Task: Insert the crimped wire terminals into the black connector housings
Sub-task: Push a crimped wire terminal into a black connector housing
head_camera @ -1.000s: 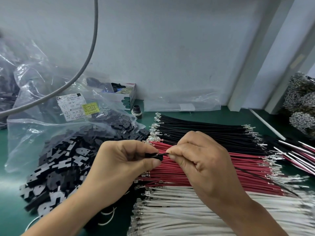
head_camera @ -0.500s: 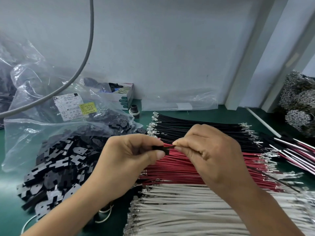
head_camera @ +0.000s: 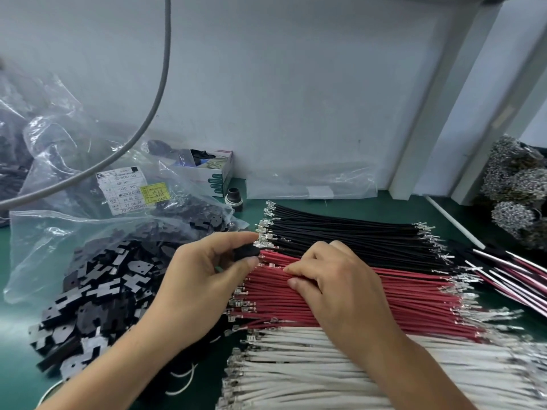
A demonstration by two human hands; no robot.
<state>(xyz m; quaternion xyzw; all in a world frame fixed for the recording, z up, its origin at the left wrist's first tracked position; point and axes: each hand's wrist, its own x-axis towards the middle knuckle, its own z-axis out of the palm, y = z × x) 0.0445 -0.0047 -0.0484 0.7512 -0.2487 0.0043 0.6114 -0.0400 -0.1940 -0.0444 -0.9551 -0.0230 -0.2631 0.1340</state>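
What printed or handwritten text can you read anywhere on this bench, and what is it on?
White label on the clear plastic bag: "MC20260625", "PC"; its other lines are too blurred to trust.
Yellow sticker beside it: handwriting, unreadable.
Small box by the wall: no legible text.

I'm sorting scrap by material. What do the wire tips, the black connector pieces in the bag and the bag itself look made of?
Wire terminals: bare metal, probably tinned, judging by their bright silvery glint.
Connector housings: likely moulded plastic, black, with flat faces that shine grey under the light.
Bag: thin clear plastic film, see-through, crinkled, with glossy highlights.
Wire jackets: matte, flexible-looking insulation in black, red and white; the exact polymer cannot be told.
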